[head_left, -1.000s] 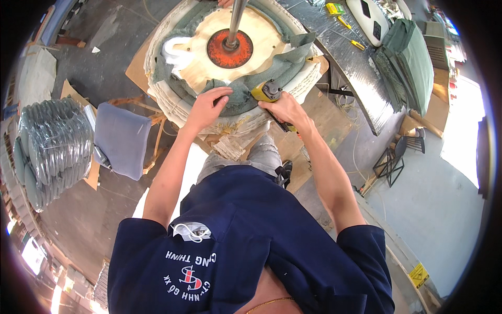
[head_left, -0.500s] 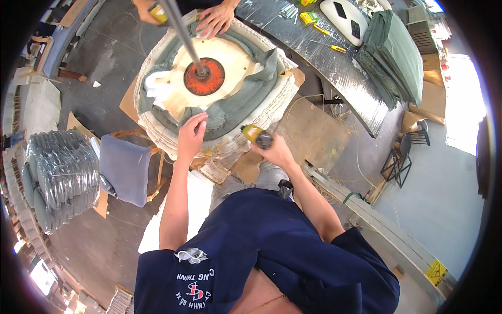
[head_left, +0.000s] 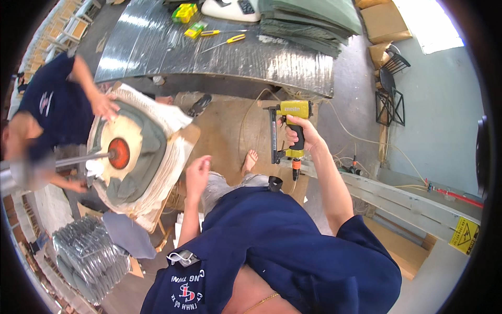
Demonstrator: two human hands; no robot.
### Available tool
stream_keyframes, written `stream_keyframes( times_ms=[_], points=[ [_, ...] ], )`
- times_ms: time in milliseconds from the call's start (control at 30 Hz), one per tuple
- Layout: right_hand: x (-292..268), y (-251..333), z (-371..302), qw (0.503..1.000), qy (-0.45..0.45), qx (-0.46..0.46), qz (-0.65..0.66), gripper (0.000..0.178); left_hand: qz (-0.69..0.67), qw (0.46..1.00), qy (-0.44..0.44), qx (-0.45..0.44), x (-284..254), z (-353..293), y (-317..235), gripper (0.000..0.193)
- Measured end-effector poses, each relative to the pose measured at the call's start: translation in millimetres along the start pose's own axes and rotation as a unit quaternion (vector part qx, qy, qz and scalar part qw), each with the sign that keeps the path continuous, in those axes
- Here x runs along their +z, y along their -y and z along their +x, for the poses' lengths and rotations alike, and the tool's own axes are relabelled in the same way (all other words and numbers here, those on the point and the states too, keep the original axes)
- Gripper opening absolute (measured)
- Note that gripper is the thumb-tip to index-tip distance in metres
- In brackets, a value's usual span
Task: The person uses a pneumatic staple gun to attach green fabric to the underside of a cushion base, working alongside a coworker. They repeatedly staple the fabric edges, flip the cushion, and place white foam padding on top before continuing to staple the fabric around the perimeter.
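Stapler (head_left: 296, 108) in right fingers (head_left: 302, 123) hangs well beyond padding edge (head_left: 174, 122).

Staple gun (head_left: 296, 108) right, workpiece (head_left: 148, 149) left, screwdrivers (head_left: 236, 38) on table (head_left: 235, 63)

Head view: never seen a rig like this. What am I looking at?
There's no robot here: it's a person with bare hands. The picture comes from a wide fisheye camera on the person's head, looking down, so straight edges bend near the rim. The right hand grips a yellow-and-black staple gun. The left hand is half-curled; I can't make out anything in it. At left, a co-worker's hand is at the edge of a round padded piece with an orange disc. The dark table beyond bears screwdrivers, small boxes and green cloth.
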State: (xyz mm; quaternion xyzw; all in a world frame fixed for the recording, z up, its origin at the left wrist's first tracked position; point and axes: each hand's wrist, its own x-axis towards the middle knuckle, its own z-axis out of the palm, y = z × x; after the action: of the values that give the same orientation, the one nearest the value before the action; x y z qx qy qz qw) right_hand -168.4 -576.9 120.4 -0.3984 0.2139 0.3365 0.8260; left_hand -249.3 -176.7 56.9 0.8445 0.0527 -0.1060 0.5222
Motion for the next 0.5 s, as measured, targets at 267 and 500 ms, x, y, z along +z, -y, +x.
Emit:
stream_keyframes(
  times_ms=[267,500],
  points=[
    [-53.7,-2.5,67.1,0.907,-0.26,-0.096,-0.317,0.032,-0.064,0.962,0.265,-0.035,84.7,69.9,-47.8,0.05],
    [95.7,75.0,71.6,0.83,-0.044,-0.23,-0.506,0.044,-0.597,0.787,0.143,-0.058,135.2,163.2,-114.4,0.07]
  ],
)
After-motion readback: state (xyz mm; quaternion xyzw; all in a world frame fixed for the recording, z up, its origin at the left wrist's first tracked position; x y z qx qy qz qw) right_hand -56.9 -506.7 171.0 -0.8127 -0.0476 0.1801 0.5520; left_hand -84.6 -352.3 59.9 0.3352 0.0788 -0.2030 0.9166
